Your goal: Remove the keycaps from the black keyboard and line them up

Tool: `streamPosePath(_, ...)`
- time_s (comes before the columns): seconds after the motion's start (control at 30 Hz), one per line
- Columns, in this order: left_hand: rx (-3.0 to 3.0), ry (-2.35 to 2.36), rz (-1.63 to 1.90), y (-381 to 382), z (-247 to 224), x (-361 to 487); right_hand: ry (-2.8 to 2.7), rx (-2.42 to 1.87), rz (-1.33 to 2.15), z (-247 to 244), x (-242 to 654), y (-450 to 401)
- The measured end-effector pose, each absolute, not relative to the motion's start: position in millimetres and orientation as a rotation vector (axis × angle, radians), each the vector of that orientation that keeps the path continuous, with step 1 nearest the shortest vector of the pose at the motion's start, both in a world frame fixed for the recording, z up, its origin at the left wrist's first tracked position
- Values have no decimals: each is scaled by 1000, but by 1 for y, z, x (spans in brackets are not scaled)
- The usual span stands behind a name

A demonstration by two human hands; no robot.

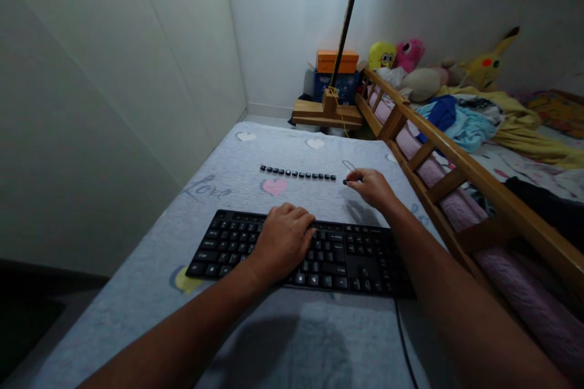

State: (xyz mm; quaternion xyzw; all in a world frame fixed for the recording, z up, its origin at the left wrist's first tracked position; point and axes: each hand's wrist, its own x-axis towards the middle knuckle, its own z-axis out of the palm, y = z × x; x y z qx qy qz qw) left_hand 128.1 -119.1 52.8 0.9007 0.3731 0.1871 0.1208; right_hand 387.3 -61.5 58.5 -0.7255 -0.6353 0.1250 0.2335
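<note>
A black keyboard [335,260] lies across the patterned bedspread. My left hand [285,237] rests on its middle, fingers bent over the top rows and hiding some keys; nothing shows in its grasp. Beyond the keyboard's right half, my right hand [370,187] is closed around a thin wire tool [349,165], whose loop points up and left. A small black keycap [345,182] is at its fingertips. Left of this hand, several loose black keycaps [302,174] form a row on the cloth.
A wooden bed rail [469,175] runs along the right side, with clothes and plush toys behind it. At the far end stand a wooden base [314,110] with a dark pole and an orange box [337,61]. The keyboard's cable [404,340] trails toward me.
</note>
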Motion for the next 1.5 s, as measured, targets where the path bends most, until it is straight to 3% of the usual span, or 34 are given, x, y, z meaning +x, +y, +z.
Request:
streamPosePath(0.4, 2711, 1291, 409, -104, 47, 116, -1736, -2116, 298, 23, 398, -13)
streamPosePath(0.87, 2726, 1351, 236, -103, 50, 116, -1748, -2165, 259, 12, 400, -8)
streamPosePath(1.5, 2747, 1350, 261, -103, 47, 117, -1745, -2141, 281, 13, 401, -9)
